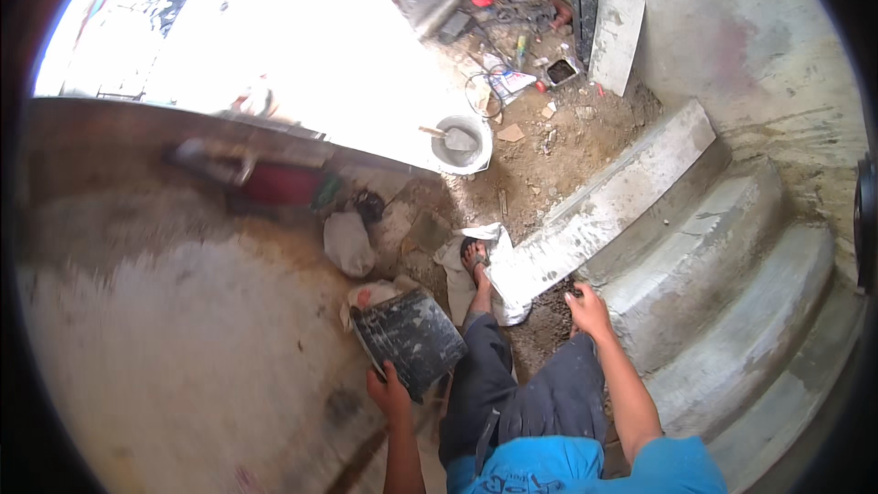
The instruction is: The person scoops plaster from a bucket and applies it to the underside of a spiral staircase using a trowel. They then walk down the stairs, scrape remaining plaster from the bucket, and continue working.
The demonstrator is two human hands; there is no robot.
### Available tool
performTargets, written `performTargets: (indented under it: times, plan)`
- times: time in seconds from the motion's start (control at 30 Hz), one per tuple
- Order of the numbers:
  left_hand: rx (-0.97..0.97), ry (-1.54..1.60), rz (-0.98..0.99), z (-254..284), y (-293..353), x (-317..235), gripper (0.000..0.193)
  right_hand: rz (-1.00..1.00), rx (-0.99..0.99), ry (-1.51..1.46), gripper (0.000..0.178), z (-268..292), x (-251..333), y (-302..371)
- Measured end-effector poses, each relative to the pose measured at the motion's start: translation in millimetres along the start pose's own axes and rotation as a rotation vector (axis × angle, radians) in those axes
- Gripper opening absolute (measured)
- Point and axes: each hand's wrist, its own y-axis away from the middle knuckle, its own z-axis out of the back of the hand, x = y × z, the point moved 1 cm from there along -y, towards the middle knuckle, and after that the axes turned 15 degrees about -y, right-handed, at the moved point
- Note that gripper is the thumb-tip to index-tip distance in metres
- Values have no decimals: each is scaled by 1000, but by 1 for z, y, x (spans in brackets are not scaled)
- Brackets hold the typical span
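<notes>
Closest is a blue shirt [558, 462], with dark pants [485, 375] just past it. The left hand [390, 391] is on the left, and its grip is pinching the near left edge of a black bucket [410, 338]. The bucket is tipped, left of the legs, and has white smears on it. The right hand [590, 309] is on the right, near the gray steps [686, 261]. Its fingers are bent in, but I cannot tell if that grip is holding something. A bit farther, a foot [475, 256] in a sandal is on a white cloth [499, 242]. Left of it sits a pale lump [348, 245]. Farther on, a white tub [484, 161] stands on the dirt [526, 165] with a trowel [459, 139] in it. At the far right, a flat board [618, 32] leans on the wall [732, 37].
</notes>
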Motion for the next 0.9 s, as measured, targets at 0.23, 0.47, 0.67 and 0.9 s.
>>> performTargets:
  times: [0.23, 0.47, 0.67, 0.9]
  plan:
    - [220, -123, 123, -31, -115, 12, 59, -96, 110, -103, 65, -221, 111, -288]
    - [201, -466, 265, -65, -171, 15, 65, 72, 137, -19, 80, -352, 236, -444]
    - [259, -419, 263, -86, -201, 24, 65, 355, 223, 184, 84, -404, 275, -519]
    - [276, -380, 287, -96, -204, 17, 64, 596, 228, 520, 41, -399, 236, -498]
